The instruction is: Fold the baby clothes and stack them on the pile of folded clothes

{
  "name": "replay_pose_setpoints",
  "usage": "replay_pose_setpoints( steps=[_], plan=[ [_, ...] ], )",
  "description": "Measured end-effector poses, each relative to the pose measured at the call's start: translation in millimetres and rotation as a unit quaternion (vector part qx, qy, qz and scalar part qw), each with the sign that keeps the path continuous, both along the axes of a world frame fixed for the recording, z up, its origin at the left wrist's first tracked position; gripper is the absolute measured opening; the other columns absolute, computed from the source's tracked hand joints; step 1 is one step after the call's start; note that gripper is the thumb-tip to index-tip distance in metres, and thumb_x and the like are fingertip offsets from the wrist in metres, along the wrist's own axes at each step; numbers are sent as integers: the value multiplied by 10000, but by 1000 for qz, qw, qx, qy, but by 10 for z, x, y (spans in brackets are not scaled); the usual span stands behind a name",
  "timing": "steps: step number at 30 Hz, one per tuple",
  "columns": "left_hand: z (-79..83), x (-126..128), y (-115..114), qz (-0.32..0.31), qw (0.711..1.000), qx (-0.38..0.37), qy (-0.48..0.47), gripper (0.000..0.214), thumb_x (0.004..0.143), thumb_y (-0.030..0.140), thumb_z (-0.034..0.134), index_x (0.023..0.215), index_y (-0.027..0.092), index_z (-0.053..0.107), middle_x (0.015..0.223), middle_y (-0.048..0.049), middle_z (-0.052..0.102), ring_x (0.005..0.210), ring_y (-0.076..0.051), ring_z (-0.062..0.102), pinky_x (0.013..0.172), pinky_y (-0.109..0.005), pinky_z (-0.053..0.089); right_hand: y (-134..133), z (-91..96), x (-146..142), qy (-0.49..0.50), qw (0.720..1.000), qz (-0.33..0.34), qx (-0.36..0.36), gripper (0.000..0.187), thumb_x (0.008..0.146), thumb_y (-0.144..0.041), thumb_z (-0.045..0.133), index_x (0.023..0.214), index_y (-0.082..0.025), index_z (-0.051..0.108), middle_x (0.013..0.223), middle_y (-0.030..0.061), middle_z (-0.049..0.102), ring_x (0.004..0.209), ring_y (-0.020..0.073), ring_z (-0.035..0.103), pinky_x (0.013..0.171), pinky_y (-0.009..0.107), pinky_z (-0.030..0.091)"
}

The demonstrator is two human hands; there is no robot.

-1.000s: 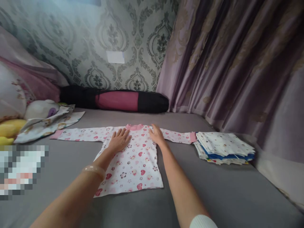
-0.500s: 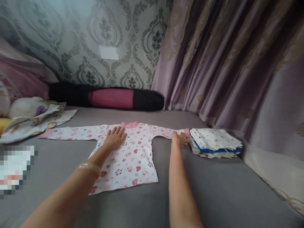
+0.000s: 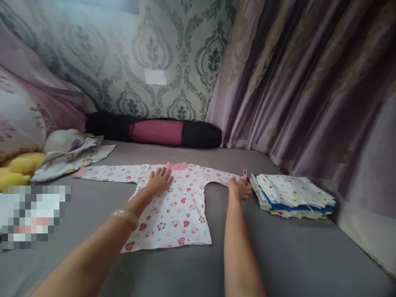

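A small long-sleeved white shirt [image 3: 176, 214] with pink hearts, flowers and a pink collar lies spread on the grey sheet, both sleeves stretched sideways. My left hand [image 3: 160, 181] rests flat on its chest near the collar, fingers extended; a pale bangle [image 3: 125, 218] circles that wrist. At the end of the right-hand sleeve, my right hand [image 3: 239, 188] is closed on the fabric just before the cuff, and the pink cuff [image 3: 245, 173] sticks up above the fingers. The exact grip is partly hidden by the hand. Right beside it lies a stack of folded clothes [image 3: 293, 192].
Against the patterned wall lies a long black and maroon roll [image 3: 156, 132]. On the left are a printed cloth [image 3: 69, 163], a white plush toy [image 3: 62, 141], a yellow plush [image 3: 23, 167] and a blurred-out item [image 3: 37, 216]. Purple curtains [image 3: 278, 90] hang along the right.
The right sleeve's cuff, flat against the folded stack before, now stands up and is apart from the stack. My left hand stays on the chest. The whole view has shifted slightly.
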State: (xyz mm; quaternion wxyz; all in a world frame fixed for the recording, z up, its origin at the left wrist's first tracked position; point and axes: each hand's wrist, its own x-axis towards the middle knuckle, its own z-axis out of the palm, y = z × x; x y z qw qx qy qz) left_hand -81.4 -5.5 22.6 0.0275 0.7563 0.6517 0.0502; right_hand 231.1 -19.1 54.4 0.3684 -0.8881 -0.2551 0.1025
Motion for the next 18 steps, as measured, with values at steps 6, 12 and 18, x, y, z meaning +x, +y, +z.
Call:
replay_pose_setpoints(
  steps=[6,12,18],
  plan=[
    [74,383,61,-120,987,84,-71,362,895,247,383,1196,147,558,1234,-187,533,1136,-312,488,963,-493,376,56,39,-88,-86,991,66,72,450,788,-253,441,1203,-208,612,1303,156,457,1190,328,410,943,445,350],
    [-49,862,262,-274,936,102,-195,331,901,288,430,1164,141,566,1233,-170,572,1174,-263,511,1006,-407,409,191,141,-42,-38,978,102,179,407,808,-228,453,1179,-120,581,1193,167,536,1099,230,509,937,301,402],
    [-98,1098,310,-207,966,36,-152,476,933,408,401,1324,144,466,1447,-160,427,1354,-277,361,1117,-437,282,364,132,52,297,825,58,477,495,649,-190,657,1121,-169,513,928,15,616,803,147,623,717,273,515]
  ],
)
